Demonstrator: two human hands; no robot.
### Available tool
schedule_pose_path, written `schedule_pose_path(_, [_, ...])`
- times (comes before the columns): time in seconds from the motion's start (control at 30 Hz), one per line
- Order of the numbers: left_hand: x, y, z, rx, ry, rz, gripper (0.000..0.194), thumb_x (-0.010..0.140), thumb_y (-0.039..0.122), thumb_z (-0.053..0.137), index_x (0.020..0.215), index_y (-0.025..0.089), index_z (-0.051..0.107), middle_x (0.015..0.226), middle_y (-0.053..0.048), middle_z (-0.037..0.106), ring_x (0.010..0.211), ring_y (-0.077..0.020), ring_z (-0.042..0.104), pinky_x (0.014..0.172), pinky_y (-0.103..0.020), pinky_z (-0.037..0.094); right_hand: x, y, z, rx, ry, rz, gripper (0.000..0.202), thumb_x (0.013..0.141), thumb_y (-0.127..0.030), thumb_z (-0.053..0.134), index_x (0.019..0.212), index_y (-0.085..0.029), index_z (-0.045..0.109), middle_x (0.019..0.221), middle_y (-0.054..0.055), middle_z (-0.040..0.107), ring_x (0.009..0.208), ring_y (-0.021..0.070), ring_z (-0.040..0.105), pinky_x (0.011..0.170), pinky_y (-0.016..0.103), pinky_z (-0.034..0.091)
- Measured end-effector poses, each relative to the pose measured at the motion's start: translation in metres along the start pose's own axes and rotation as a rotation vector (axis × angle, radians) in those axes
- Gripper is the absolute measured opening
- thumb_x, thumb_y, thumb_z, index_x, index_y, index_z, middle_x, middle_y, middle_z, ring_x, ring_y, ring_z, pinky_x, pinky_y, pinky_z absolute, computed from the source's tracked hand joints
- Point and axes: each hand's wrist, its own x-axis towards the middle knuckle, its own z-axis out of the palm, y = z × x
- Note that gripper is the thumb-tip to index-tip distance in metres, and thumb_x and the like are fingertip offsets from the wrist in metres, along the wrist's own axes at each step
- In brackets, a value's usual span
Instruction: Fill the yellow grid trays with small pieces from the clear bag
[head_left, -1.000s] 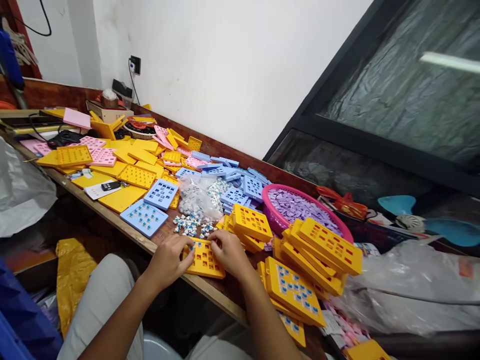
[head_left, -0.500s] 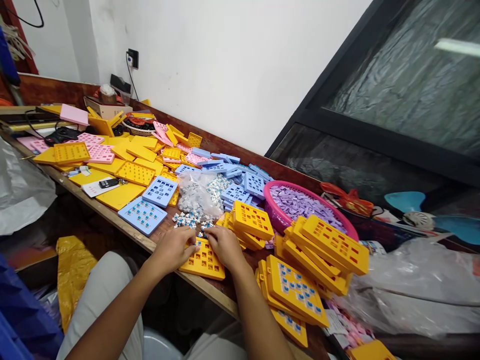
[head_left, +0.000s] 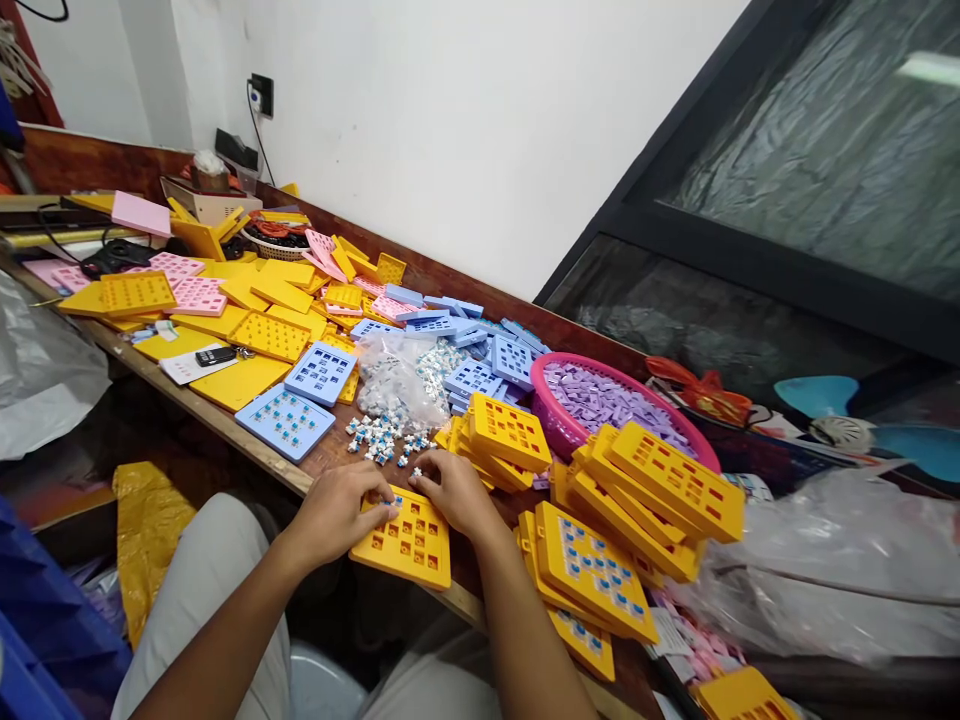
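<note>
So the yellow panel (head_left: 412,540) sits right at the near edge of the table (head_left: 337,445), which is scuffed reddish-brown wood with a rough, raw-looking lip. It's a chunky plastic slab with rounded corners, full of square holes. Left hand (head_left: 341,510) is on its 10 o'clock corner, thumb and index close together by a blue bit; can't tell if they're gripping it. Right hand (head_left: 457,490) is over the 1 o'clock corner, fingertips bunched near a white speck, and I can't tell if it's pinched.

Tiny white-and-blue switches (head_left: 379,438) are heaped at 12, with a crinkly clear bag (head_left: 394,385) behind. Smooth pale blue panel (head_left: 285,420) at 10, studded with blue switches. Yellow stack (head_left: 592,570) leaning at 3 to 4. At 2 there's a round magenta basket (head_left: 555,420) of flat purple pieces (head_left: 615,395).

Furthest back: smudgy white wall (head_left: 420,130), black outlet (head_left: 262,95) at 11, and a dark-framed window (head_left: 810,160) at 2, its pane all wrinkly and shiny.
</note>
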Motion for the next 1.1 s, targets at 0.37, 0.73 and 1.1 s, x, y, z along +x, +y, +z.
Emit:
schedule_pose_path(0.37, [0.001,-0.001,0.003,0.237,0.181,-0.03,0.006,0.086,0.03,0.074,0.084,0.025,0.071,0.087,-0.002,0.07,0.087,-0.0222,0.064,0.07,-0.031,0.041,-0.034,-0.015,-0.015,0.569,0.05,0.042,0.03,0.091,-0.042,0.064,0.115,-0.025,0.071,0.106,0.005,0.073,0.089,0.0209,0.068,0.074,0.031,0.057])
schedule_pose_path(0.73, [0.001,-0.004,-0.008,0.239,0.101,0.051,0.016,0.093,0.023,0.062,0.084,0.026,0.075,0.086,-0.004,0.072,0.089,-0.0221,0.065,0.074,-0.032,0.043,-0.039,-0.009,-0.004,0.399,0.129,-0.016,0.018,0.089,-0.037,0.069,0.1,-0.023,0.075,0.101,0.006,0.074,0.096,0.0233,0.068,0.087,0.035,0.054])
schedule_pose_path(1.1, [0.004,-0.004,-0.01,0.195,0.04,0.09,0.014,0.094,0.025,0.063,0.094,0.026,0.077,0.093,-0.004,0.071,0.092,-0.0217,0.065,0.077,-0.031,0.045,-0.038,-0.01,0.013,0.149,0.174,-0.078,0.018,0.094,-0.036,0.064,0.095,-0.024,0.078,0.097,0.009,0.071,0.095,0.0242,0.065,0.087,0.037,0.053])
